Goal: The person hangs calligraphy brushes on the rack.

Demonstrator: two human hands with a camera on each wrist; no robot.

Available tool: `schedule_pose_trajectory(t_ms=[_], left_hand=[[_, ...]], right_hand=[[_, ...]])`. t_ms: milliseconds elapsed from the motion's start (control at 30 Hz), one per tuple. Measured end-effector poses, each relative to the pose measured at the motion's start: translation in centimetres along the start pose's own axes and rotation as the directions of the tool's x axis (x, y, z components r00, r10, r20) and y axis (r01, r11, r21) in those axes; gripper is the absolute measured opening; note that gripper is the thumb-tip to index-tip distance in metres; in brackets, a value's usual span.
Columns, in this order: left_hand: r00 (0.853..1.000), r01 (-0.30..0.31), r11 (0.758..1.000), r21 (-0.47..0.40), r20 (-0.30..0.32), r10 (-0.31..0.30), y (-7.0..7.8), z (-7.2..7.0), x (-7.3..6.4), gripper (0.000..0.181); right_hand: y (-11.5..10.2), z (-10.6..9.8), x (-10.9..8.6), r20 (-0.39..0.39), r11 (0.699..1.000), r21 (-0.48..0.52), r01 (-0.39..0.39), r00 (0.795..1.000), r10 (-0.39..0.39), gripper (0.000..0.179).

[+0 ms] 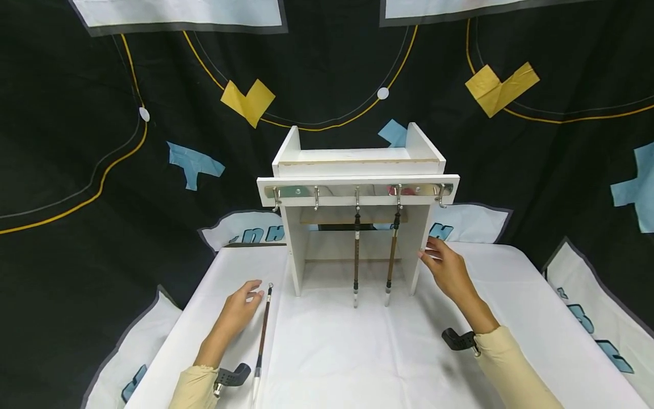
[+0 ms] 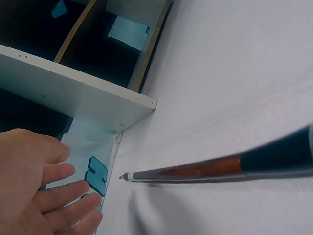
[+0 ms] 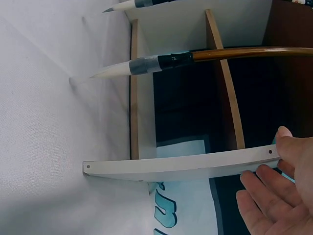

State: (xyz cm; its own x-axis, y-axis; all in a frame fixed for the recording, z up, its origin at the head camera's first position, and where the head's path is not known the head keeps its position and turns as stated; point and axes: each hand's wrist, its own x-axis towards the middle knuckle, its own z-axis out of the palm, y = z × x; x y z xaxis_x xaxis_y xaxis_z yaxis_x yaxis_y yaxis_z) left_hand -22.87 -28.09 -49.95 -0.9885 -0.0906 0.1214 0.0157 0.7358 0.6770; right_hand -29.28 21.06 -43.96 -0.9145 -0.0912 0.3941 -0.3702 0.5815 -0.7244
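Note:
A white wooden rack point(image 1: 421, 227) stands on the table. Two brushes with brown handles and pale tips hang tip-down from its hooks, a middle brush point(image 1: 356, 250) and a right brush point(image 1: 393, 250). A third brush point(image 1: 264, 329) lies on the cloth left of the rack. Beside its looped end rests my left hand point(image 1: 239, 307), fingers loosely bent, holding nothing; the left wrist view shows the palm apart from that brush. At the rack's right side panel point(image 3: 186, 165), my right hand point(image 1: 448, 270) touches the edge with its thumb, fingers relaxed along the outer side.
A metal strip with several hooks point(image 1: 317, 196) runs across the rack's front. White cloth point(image 1: 332, 352) covers the table. Behind it hangs a black backdrop point(image 1: 327, 68) with yellow tape pieces point(image 1: 247, 103) and blue tape pieces point(image 1: 194, 163).

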Motion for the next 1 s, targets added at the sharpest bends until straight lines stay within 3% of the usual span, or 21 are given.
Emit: schedule_pose_trajectory(t_ms=[300, 633, 1000], left_hand=[[0.999, -0.020, 0.998, 0.053, -0.042, 0.022, -0.4, 0.7, -0.3, 0.037], [0.998, 0.059, 0.992, 0.111, -0.010, -0.059, -0.3, 1.6, -1.0, 0.040], [0.988, 0.139, 0.975, 0.172, 0.037, -0.147, 0.6, 2.0, -3.0, 0.046]], right_hand=[[0.4, 0.0, 0.0, -0.017, 1.000, -0.012, -0.004, 1.000, 0.004, 0.045], [0.4, 0.2, 0.2, -0.047, 1.000, -0.005, 0.010, 0.999, -0.010, 0.043], [0.7, 0.4, 0.3, -0.049, 1.000, 0.007, 0.011, 0.999, -0.011, 0.044]])
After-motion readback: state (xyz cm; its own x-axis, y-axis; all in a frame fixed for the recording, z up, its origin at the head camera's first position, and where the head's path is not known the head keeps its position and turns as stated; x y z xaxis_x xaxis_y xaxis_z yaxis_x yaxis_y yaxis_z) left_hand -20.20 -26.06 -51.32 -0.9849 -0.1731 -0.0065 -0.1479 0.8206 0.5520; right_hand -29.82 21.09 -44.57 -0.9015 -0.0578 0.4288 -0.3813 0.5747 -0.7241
